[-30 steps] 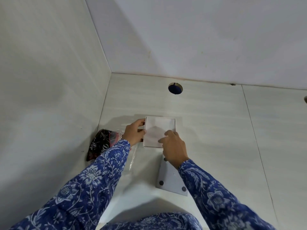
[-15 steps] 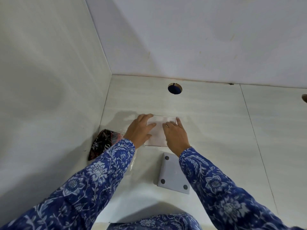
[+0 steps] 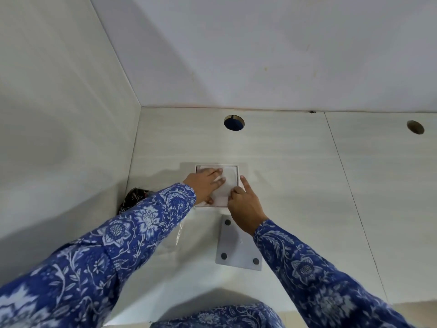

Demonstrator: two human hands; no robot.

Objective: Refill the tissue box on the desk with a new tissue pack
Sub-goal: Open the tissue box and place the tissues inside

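A white square tissue box (image 3: 239, 170) lies on the pale desk (image 3: 295, 185) with its open side up. A stack of white tissues (image 3: 230, 183) fills it. My left hand (image 3: 203, 184) lies flat on the tissues, fingers spread, pressing down. At the box's near right corner my right hand (image 3: 244, 207) pinches the wall, with the index finger stretched along the outside and the thumb on the tissues. The box's loose white base plate (image 3: 238, 252), with black round feet, lies just in front of the box, partly under my right wrist.
A clear plastic wrapper (image 3: 177, 235) lies under my left forearm. A dark patterned cloth item (image 3: 134, 197) sits in the left corner against the side wall. Two round cable holes (image 3: 234, 123) (image 3: 415, 127) open near the back wall.
My left hand has slid further over the tissues and flattened. My right hand has shifted from the top of the stack to the box's right near corner. The tissues sit lower inside the box.
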